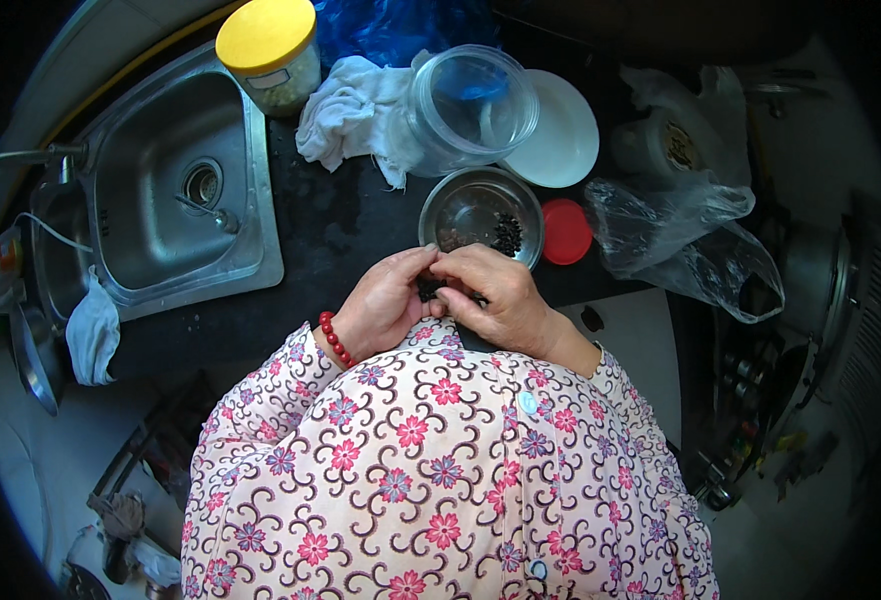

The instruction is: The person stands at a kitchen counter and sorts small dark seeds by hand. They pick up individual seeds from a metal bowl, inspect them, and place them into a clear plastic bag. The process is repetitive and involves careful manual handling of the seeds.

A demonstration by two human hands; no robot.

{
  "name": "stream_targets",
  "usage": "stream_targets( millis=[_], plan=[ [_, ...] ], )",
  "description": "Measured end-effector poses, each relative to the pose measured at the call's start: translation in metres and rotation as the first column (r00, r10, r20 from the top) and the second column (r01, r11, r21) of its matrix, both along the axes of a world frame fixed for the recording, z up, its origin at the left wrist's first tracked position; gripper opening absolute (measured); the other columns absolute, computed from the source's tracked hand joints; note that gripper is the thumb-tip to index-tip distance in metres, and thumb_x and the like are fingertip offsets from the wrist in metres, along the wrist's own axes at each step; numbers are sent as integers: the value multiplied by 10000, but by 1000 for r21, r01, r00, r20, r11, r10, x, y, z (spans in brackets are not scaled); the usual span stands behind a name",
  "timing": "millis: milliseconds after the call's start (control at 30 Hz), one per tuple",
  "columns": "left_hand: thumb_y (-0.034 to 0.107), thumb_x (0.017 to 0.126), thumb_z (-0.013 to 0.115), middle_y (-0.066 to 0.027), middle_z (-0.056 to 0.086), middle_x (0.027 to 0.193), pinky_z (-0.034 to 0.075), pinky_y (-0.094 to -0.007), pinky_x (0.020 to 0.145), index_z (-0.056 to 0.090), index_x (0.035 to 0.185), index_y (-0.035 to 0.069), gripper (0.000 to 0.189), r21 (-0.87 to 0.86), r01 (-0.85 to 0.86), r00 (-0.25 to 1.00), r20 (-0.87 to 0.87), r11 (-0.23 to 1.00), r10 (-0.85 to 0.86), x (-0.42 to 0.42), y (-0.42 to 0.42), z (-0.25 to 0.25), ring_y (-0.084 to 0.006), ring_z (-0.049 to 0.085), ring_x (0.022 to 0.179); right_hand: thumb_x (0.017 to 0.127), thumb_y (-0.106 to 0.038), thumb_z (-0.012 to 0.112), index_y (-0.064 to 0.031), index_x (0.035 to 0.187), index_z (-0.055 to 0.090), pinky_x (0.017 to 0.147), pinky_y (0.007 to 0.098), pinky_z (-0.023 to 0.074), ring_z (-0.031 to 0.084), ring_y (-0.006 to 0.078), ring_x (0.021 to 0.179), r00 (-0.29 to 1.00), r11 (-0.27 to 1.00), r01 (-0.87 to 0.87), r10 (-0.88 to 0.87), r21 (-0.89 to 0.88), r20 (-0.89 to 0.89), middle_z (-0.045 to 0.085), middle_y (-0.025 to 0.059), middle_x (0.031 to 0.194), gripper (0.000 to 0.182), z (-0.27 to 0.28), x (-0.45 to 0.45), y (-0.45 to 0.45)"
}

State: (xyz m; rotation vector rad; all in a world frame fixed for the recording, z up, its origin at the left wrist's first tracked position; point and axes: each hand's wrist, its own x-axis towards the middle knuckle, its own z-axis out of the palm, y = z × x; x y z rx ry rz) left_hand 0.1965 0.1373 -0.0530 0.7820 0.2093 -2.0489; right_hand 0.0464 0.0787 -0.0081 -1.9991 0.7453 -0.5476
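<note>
My left hand (380,307), a red bead bracelet (334,339) at its wrist, is cupped around a small heap of black bean-like pieces (431,289). My right hand (499,298) curls over the same heap from the other side, its thumb and fingertips close to the pieces; whether it pinches any is hidden. Just beyond both hands stands a round stainless steel bowl (448,201). More black pieces (508,234) lie in its right part. A red round lid (567,232) rests to the right of the bowl.
Behind the bowl are a clear plastic jar (440,154), a white plate (571,142) and a white cloth (346,112). A yellow-lidded jar (279,71) stands beside the steel sink (155,187) at left. Clear plastic bags (665,232) lie on the right of the dark counter (320,225).
</note>
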Motion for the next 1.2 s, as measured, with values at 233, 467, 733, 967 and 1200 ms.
stream_targets(
  millis=[233, 467, 733, 967, 1200],
  plan=[
    [182, 955, 438, -89, 592, 811, 464, -228, 589, 561, 899, 4, 223, -13, 66, 997, 51, 998, -65, 9, 3, -13, -142, 552, 677, 757, -6, 608, -4, 838, 596, 650, 371, 481, 600, 293, 743, 975, 993, 89, -103, -79, -195, 584, 126, 796, 82, -26, -20, -16],
    [187, 958, 432, -96, 594, 810, 471, -230, 605, 562, 917, -11, 240, 8, 51, 998, 43, 999, -51, 7, 0, -5, -152, 553, 681, 757, -85, 572, -30, 800, 564, 667, 413, 462, 569, 309, 779, 897, 939, -166, 17, -302, -441, 541, 127, 791, 70, -53, -21, -15],
    [194, 965, 418, -104, 602, 849, 480, -244, 632, 570, 947, -22, 264, -32, 78, 995, 70, 996, -76, 7, 1, -4, -156, 570, 734, 743, -76, 633, -21, 789, 559, 625, 400, 452, 568, 307, 717, 964, 979, 31, -83, -201, -254, 547, 129, 752, 103, -22, -20, -9],
    [215, 962, 423, -85, 598, 845, 460, -230, 613, 574, 941, -5, 268, -55, 91, 995, 33, 994, -89, -2, -1, 0, -129, 566, 714, 772, -44, 633, -3, 828, 598, 606, 372, 460, 582, 297, 689, 998, 996, 16, -21, -93, -58, 572, 128, 754, 77, -8, -14, 5],
    [196, 950, 456, -64, 591, 787, 445, -192, 557, 574, 889, 12, 227, -32, 135, 989, 57, 990, -133, 5, 0, -7, -106, 540, 638, 784, 17, 568, 33, 911, 605, 665, 373, 483, 601, 334, 763, 851, 870, 402, -470, -287, -235, 594, 179, 849, 133, -20, -34, -17]
  ],
)
